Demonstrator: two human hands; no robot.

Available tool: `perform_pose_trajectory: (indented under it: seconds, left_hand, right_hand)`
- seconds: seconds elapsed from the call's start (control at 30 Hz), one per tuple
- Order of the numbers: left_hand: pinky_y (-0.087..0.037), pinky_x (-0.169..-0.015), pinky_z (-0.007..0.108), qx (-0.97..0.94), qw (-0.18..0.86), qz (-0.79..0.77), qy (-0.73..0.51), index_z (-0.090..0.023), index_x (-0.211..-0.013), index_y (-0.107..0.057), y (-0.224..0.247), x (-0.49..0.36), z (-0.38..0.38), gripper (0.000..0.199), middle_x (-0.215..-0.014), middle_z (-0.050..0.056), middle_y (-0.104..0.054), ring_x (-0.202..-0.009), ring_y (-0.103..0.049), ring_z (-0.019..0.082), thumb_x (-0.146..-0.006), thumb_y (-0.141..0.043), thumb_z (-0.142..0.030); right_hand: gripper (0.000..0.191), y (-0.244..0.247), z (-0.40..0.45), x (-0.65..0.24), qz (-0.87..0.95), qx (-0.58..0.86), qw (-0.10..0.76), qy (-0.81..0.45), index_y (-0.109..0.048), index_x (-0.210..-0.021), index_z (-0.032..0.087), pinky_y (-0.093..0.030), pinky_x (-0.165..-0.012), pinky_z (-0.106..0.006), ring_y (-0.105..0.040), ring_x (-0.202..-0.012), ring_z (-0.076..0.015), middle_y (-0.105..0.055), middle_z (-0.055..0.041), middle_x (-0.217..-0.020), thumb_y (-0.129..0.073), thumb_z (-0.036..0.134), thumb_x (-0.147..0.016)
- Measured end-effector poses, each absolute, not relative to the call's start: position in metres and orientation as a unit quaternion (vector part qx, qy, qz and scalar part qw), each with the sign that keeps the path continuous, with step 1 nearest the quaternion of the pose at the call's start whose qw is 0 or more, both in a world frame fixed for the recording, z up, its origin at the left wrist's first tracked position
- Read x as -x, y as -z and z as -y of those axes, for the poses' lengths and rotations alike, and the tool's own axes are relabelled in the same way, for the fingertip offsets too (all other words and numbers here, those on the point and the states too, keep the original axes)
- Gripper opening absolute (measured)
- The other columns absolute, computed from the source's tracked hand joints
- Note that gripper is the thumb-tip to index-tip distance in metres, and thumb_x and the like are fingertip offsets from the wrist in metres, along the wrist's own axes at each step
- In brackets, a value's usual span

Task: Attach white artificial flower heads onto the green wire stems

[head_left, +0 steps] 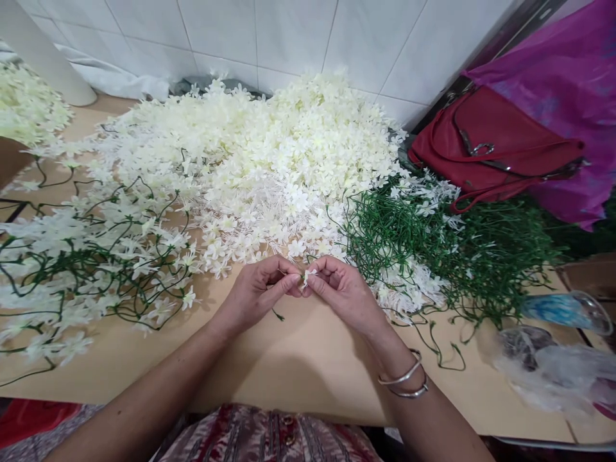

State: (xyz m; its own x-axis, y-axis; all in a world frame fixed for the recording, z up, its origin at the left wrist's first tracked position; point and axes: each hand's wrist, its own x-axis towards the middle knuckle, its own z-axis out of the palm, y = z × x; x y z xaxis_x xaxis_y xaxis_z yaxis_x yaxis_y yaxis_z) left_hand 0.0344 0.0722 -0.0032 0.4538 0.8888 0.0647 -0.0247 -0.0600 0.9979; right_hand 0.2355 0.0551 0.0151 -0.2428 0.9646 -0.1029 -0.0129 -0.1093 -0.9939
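Observation:
Near the middle of the table, my left hand [262, 289] pinches a thin green stem, whose lower end [278, 315] hangs below the fingers. My right hand [339, 289] holds a small white flower [308, 276] between thumb and forefinger. The fingertips of both hands almost meet at this flower. Behind them lies a large heap of loose white and cream blossoms [289, 147]. Green stems [394, 231] are piled just beyond my right hand. To the left spread white flowers joined to green stems [120, 256].
A red handbag [500, 141] and a purple bag [543, 70] are at the back right. A plastic cup [568, 311] and clear plastic bags [558, 366] lie on the table's right side. A tiled wall [298, 32] rises behind the heap.

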Motion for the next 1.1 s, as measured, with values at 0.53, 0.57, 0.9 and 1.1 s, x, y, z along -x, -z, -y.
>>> perform_pose_trajectory:
  seconds: [0.53, 0.57, 0.9, 1.1]
  left_hand:
    - [-0.061, -0.078, 0.029, -0.649, 0.566, -0.351, -0.367, -0.019, -0.096, -0.066, 0.0030, -0.0336, -0.0739, 0.022, -0.084, 0.006, -0.079, -0.080, -0.077, 0.018, -0.104, -0.061, -0.039]
    - [-0.061, -0.078, 0.029, -0.650, 0.565, -0.352, -0.366, -0.019, -0.096, -0.065, 0.0039, -0.0336, -0.0740, 0.023, -0.084, 0.006, -0.079, -0.080, -0.077, 0.018, -0.104, -0.061, -0.039]
    - [-0.060, -0.083, 0.030, -0.636, 0.554, -0.378, -0.382, -0.019, -0.100, -0.069, 0.0072, -0.0368, -0.0729, 0.023, -0.089, 0.005, -0.079, -0.085, -0.077, 0.018, -0.103, -0.062, -0.041]
    - [-0.058, -0.080, 0.028, -0.646, 0.532, -0.406, -0.366, -0.021, -0.099, -0.072, 0.0055, -0.0374, -0.0698, 0.023, -0.087, 0.004, -0.080, -0.085, -0.076, 0.020, -0.102, -0.063, -0.042]
  right_hand:
    - [0.033, -0.0136, -0.0548, -0.2298, 0.521, 0.462, 0.402, -0.595, -0.063, -0.089, 0.021, -0.055, -0.071, -0.030, -0.066, -0.067, -0.0146, -0.071, 0.0001, -0.070, -0.076, 0.051, -0.091]
    - [0.034, -0.0129, -0.0551, -0.2293, 0.519, 0.463, 0.403, -0.594, -0.063, -0.089, 0.021, -0.055, -0.070, -0.030, -0.065, -0.067, -0.0147, -0.070, 0.0002, -0.070, -0.076, 0.052, -0.091]
    - [0.031, -0.0070, -0.0600, -0.2290, 0.478, 0.453, 0.451, -0.602, -0.067, -0.090, 0.020, -0.056, -0.070, -0.027, -0.066, -0.069, -0.0129, -0.070, 0.0015, -0.075, -0.084, 0.047, -0.085]
    - [0.027, -0.0101, -0.0594, -0.2328, 0.484, 0.455, 0.454, -0.594, -0.073, -0.088, 0.021, -0.059, -0.075, -0.031, -0.069, -0.072, -0.0156, -0.074, -0.0003, -0.077, -0.086, 0.044, -0.083]
